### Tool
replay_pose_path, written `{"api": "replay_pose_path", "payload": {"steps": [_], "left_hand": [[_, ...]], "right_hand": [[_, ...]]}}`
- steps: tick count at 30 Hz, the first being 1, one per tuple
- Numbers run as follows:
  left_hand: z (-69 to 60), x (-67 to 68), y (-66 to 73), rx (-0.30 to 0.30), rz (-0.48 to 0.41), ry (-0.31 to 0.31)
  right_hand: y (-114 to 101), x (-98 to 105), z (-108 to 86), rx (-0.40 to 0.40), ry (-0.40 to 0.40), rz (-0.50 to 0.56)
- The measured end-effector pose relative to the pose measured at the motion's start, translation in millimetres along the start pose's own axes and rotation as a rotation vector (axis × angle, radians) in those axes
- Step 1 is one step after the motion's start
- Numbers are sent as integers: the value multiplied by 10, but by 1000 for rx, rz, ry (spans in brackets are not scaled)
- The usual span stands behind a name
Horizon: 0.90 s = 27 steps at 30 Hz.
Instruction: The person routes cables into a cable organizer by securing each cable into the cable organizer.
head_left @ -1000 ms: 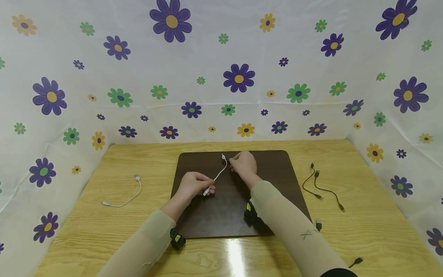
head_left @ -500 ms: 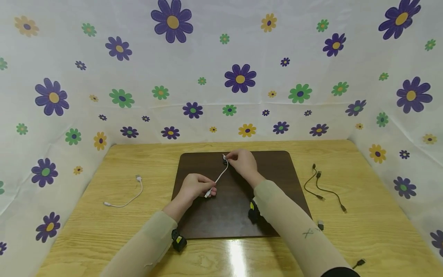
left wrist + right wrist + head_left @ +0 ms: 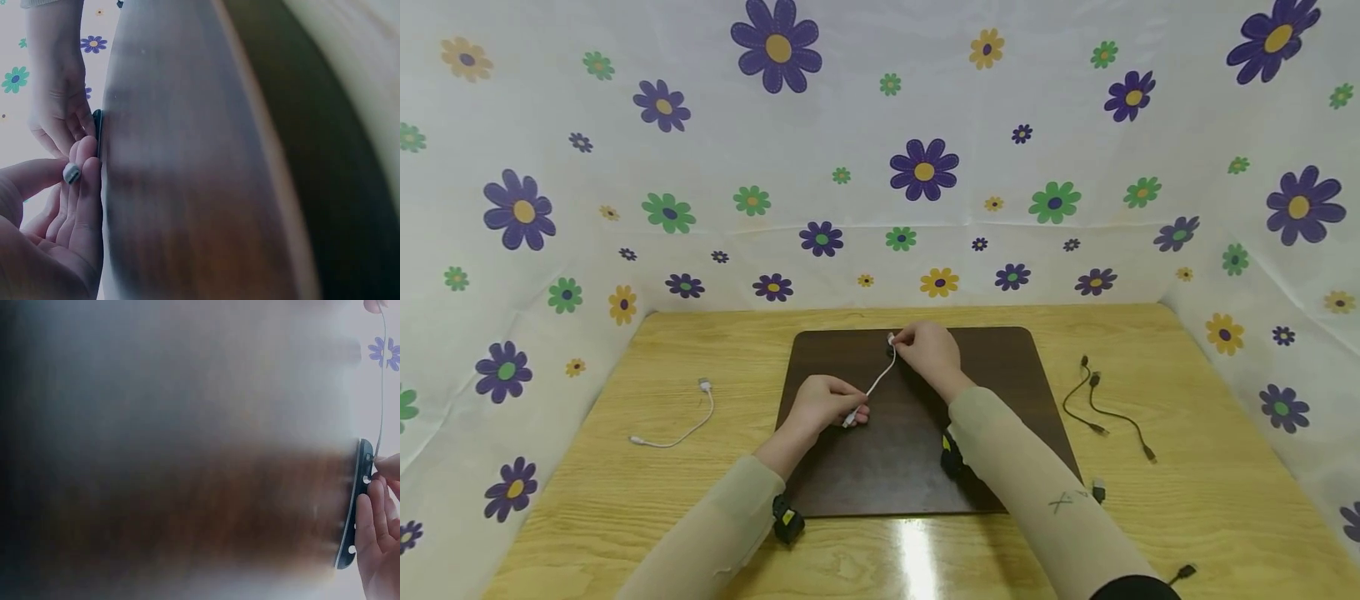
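A short white USB cable [image 3: 880,379] stretches between the two hands above a dark brown board [image 3: 887,475]. My left hand [image 3: 822,402] pinches it close to its lower plug [image 3: 849,417]. With thumb and fingertips, my right hand [image 3: 931,354] pinches the cable's upper end, just below the far plug [image 3: 891,338]. A black slotted strip [image 3: 357,506], which looks like a cable holder, sits at the right fingertips in the right wrist view. The right fingers lie along it, and the cable meets it near one end. Whether the cable sits in a slot is too small to tell.
Another white cable [image 3: 688,429] lies on the wooden table [image 3: 587,500] to the left. Two black cables [image 3: 1118,414] lie right of the board. Further black plugs [image 3: 1185,572] show near the right forearm. A flowered cloth [image 3: 850,125] encloses the back and sides.
My right fingertips have shifted slightly left, from the black strip onto the upper end of the white cable. The left hand keeps its pinch almost unmoved. The head view has turned slightly left.
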<state>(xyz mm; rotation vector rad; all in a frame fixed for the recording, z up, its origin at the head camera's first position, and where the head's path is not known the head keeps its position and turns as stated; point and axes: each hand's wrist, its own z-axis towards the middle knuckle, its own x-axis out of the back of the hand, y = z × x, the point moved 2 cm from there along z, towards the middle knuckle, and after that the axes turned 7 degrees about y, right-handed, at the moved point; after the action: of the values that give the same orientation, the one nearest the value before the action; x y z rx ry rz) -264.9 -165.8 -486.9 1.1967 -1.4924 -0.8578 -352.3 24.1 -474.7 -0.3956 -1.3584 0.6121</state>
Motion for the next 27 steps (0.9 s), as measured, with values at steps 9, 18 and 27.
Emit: {"api": "replay_pose_path", "payload": {"steps": [9, 18, 27], "left_hand": [[12, 22, -2, -40, 43, -10], [6, 88, 61, -161, 248, 38], [-22, 83, 149, -296, 533, 105]], "right_hand": [[-18, 36, 18, 3, -40, -32], [-41, 36, 53, 27, -57, -82], [-93, 57, 84, 18, -136, -157]]}}
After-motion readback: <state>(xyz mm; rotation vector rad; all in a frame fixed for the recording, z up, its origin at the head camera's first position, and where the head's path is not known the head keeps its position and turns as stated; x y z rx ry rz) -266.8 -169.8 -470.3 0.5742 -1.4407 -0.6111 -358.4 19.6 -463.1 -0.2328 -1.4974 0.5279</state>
